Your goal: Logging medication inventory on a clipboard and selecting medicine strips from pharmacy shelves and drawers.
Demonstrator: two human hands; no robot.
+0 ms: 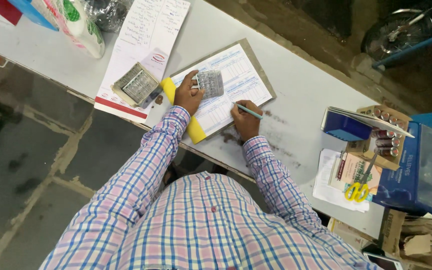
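A printed form pad (236, 80) with a yellow bound edge lies on a brown backing board on the white counter (301, 85). My left hand (188, 95) rests on the pad and holds a silver blister strip of tablets (210, 83) against the paper. My right hand (246, 120) grips a light green pen (248, 110) with its tip on the form. Both sleeves are blue and pink checked.
A stack of blister strips (136, 85) sits on a white and red sheet (141, 45) to the left. At the right are a blue box (345, 126), a carton of small vials (383, 135), yellow-handled scissors (358, 189) and papers. Bags sit at the top left.
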